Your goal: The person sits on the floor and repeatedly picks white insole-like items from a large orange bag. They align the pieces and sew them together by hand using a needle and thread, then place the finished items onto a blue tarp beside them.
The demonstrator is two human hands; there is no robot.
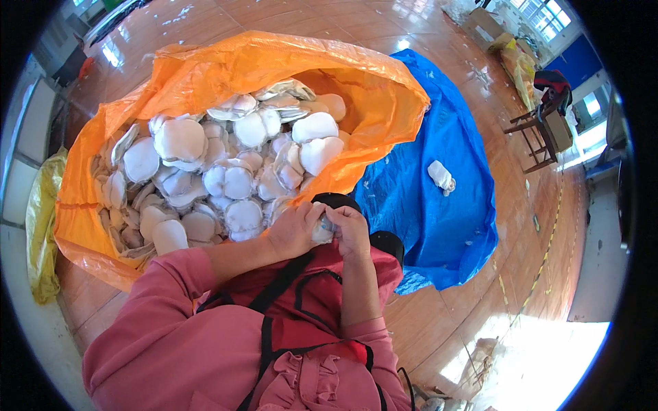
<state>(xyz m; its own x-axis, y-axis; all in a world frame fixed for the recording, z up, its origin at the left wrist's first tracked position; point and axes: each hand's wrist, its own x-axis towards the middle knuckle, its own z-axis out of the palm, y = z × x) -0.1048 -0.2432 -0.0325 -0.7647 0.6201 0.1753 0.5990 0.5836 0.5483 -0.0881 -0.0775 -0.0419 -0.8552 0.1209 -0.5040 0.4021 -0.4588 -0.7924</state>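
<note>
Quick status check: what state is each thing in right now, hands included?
Left hand: closed on the white pad.
Right hand: closed on the same pad.
White pad: held between both hands.
Orange bag: open, full of white pads.
Blue bag: on the floor, one white piece on it.

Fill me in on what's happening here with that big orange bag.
A person in a pink top is working a small white pad with both bare hands, the left hand and the right hand closed around it just above their lap. In front of them stands a large orange plastic bag, open and heaped with similar round white pads. To the right a blue tarp lies on the wooden floor, with one white piece resting on it.
</note>
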